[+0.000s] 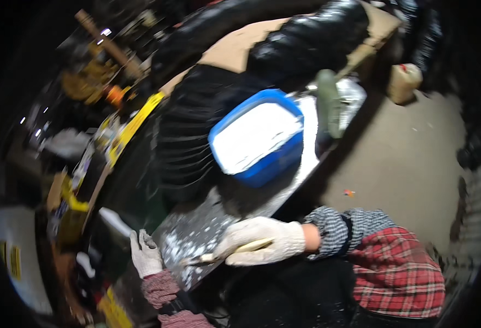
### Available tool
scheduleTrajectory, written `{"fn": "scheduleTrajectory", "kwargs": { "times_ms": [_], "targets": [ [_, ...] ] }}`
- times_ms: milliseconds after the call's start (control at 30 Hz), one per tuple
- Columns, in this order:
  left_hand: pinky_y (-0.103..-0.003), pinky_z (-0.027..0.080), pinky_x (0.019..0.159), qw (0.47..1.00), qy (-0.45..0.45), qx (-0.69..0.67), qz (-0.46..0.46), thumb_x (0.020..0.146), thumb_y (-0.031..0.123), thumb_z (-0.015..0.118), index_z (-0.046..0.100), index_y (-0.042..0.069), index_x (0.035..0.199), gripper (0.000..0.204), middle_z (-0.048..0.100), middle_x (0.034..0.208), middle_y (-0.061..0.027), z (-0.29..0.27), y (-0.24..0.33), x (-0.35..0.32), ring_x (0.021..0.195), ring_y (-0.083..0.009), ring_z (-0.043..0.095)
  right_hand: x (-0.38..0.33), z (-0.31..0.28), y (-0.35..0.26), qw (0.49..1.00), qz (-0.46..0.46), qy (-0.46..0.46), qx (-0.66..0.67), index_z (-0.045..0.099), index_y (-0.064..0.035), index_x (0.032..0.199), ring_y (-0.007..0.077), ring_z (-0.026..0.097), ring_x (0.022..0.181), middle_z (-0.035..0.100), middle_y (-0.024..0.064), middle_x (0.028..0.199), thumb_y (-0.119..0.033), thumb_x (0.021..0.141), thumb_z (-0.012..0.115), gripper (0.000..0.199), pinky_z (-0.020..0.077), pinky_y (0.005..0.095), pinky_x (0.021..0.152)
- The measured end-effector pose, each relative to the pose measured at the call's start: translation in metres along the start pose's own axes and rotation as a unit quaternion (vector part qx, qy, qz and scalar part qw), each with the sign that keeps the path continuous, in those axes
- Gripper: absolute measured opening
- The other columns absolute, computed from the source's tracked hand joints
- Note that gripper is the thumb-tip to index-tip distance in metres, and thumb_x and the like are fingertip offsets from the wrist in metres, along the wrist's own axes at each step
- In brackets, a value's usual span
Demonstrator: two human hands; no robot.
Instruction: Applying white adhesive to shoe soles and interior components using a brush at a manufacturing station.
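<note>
My right hand (pixel 262 240), in a pale knitted glove, is closed around the light handle of a paintbrush (pixel 247 247). Its bristle end points left, low over a dark board (pixel 196 229) spattered with white. To the left, my gloved left hand (pixel 146 254) has bent fingers at the end of a slim white piece (pixel 116 221). They appear to pinch it, though blur softens the contact. Beyond my right hand stands a blue tub (pixel 270 170) holding a bright white substance.
Ribbed black material (pixel 188 131) lies behind the tub, with shiny black wrapping (pixel 311 38) farther back. A green bottle-like object (pixel 328 104) is right of the tub. A beige canister (pixel 404 82) stands on the floor (pixel 388 158). Yellow-edged boxes (pixel 134 128) and clutter line the left.
</note>
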State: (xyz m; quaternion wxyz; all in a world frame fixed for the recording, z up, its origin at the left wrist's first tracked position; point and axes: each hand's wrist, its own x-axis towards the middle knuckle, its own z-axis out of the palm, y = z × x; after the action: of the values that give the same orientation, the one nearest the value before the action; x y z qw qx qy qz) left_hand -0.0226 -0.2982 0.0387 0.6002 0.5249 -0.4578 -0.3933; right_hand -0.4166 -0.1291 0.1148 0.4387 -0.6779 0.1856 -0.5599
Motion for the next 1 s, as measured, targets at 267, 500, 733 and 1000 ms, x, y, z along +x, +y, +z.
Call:
{"fn": "scheduleTrajectory", "kwargs": {
  "times_ms": [267,500,733,1000],
  "targets": [
    [-0.025,0.034,0.036,0.897,-0.151,-0.049,-0.414,0.096,0.061,0.043,0.058,0.028,0.106,0.038,0.044,0.053,-0.0015,0.179,0.045,0.001,0.039,-0.0143,0.039,-0.046,-0.022,-0.024,0.998,-0.006,0.056,0.005,0.067,-0.0011,0.108,0.0235,0.066,0.092,0.069,0.0126,0.102,-0.019,0.092,0.067,0.024,0.0528,0.0344,0.081],
    [-0.025,0.037,0.036,0.964,-0.177,0.005,-0.201,0.101,0.027,0.042,0.025,0.045,0.145,0.05,0.045,0.057,-0.0022,0.116,0.058,-0.021,0.042,-0.0138,0.048,-0.054,-0.052,-0.062,0.991,-0.019,0.136,0.005,0.066,-0.0013,0.113,0.0184,0.065,0.096,0.068,0.0108,0.106,-0.01,0.093,0.064,0.021,0.0523,0.0313,0.085],
    [-0.027,0.042,0.042,0.984,-0.078,0.107,-0.119,0.1,0.024,0.046,0.038,0.03,0.133,0.035,0.052,0.067,-0.0051,0.063,0.044,-0.092,0.051,-0.0157,0.053,-0.001,-0.126,-0.08,0.857,0.017,0.249,-0.452,0.069,-0.0072,0.101,0.0218,0.069,0.078,0.07,0.01,0.086,-0.021,0.088,0.071,0.02,0.0547,0.0322,0.073],
    [-0.029,0.048,0.049,0.977,0.106,0.095,-0.162,0.099,0.021,0.05,0.052,0.013,0.119,0.022,0.061,0.08,-0.0085,-0.08,0.031,-0.207,0.062,-0.018,0.059,0.011,-0.116,-0.078,0.819,-0.049,0.298,-0.488,0.069,-0.0034,0.086,0.0156,0.064,0.065,0.066,0.0085,0.074,-0.015,0.085,0.075,0.013,0.0495,0.0277,0.059]
  ]
}}
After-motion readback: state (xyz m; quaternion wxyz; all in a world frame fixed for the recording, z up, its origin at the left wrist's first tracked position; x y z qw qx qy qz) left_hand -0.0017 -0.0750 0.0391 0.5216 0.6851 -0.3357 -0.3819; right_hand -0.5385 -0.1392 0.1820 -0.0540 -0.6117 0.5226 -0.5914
